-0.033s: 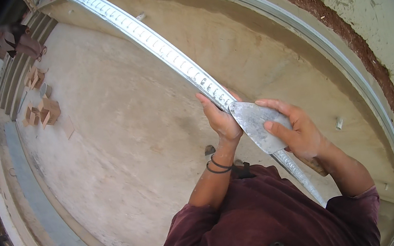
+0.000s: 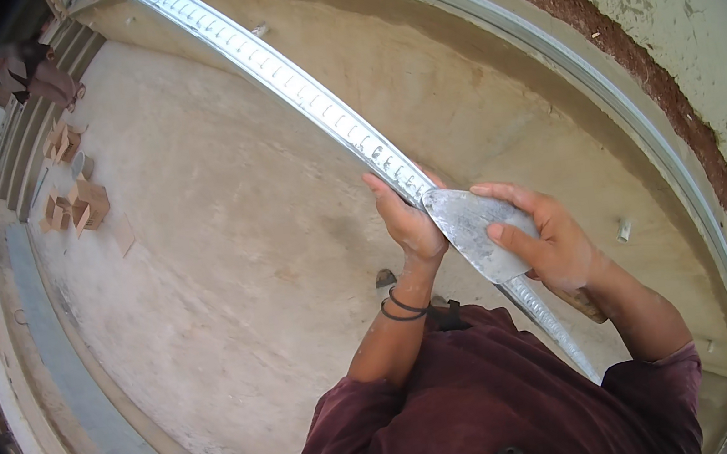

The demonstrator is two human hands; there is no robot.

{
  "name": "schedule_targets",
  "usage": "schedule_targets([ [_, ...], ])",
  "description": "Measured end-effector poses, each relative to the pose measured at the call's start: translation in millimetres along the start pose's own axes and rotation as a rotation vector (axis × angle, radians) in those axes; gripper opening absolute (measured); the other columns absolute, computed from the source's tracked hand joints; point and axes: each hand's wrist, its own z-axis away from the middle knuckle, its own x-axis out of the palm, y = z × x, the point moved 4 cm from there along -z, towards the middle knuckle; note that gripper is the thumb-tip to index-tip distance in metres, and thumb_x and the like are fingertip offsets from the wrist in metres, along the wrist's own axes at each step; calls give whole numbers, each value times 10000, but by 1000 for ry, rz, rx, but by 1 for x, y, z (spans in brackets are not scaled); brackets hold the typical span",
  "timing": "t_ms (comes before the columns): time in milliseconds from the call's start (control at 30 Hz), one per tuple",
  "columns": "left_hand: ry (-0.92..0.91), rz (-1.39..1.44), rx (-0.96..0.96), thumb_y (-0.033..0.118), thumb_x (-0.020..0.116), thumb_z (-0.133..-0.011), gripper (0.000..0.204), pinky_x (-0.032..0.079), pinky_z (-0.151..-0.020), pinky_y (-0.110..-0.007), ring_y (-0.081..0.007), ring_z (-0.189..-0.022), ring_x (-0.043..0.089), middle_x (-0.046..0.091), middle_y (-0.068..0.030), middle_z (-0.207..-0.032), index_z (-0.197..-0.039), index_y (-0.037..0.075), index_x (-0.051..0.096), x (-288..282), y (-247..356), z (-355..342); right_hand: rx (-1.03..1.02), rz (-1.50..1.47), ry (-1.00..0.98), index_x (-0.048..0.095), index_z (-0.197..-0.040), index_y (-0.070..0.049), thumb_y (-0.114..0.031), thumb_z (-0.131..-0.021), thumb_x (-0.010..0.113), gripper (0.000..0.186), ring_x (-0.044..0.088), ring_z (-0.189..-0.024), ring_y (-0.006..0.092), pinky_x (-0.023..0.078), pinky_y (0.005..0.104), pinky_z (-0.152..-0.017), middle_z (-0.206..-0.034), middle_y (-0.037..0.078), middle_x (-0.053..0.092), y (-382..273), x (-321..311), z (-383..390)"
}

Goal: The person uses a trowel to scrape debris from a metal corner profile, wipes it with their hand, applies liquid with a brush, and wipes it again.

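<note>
Trowel lies slantwise over the strip, tip right beside the left hand. That hand is wrapped round the strip from below, fingertips peeking out on the far side. Right hand is clamped on the blade rather than the handle, thumb pressed on top and a finger along the far edge. Strip itself runs up and out at the upper left, and the other way it dips under the trowel toward the right sleeve.

Biggest worry for me is that tip. If the thumb slips on the metal, the blade could slide straight into the left palm. Second one: the strip is long and only the left hand clearly has it, so a loosened grip or a bump at the far end could make it twist, and thin edges like that could nick fingers. Can't really tell from this angle whether anything props the lower end. Cartons and bucket are well apart on the floor, so I'd not blame those for a stumble.
</note>
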Motion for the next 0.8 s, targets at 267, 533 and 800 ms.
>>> schedule_targets([
  [267, 9, -135, 31, 641, 175, -1076, 673, 471, -605, -291, -167, -644, 560, 565, -76, -733, -997, 67, 519, -4, 0, 0, 131, -39, -45, 549, -1412, -8, -125, -1011, 610, 423, 611, -971, 88, 519, 263, -831, -1119, 57, 672, -2, -1, -12],
  [533, 4, 59, -73, 612, 218, -1091, 634, 467, -790, -264, -118, -898, 542, 584, -27, -998, -1061, 71, 546, -3, -7, -3, -377, 52, 275, 561, -1411, -51, -143, -999, 644, 430, 639, -639, 150, 520, 289, -596, -890, 68, 692, 3, 6, -44],
  [800, 54, -21, -91, 661, 199, -1064, 683, 508, -670, -298, -176, -684, 588, 620, -92, -755, -1044, 70, 542, -22, -13, -8, -617, 1005, 207, 571, -1444, -165, -114, -906, 712, 559, 604, -485, 274, 480, 396, -471, -617, 68, 605, -1, 19, -20],
])
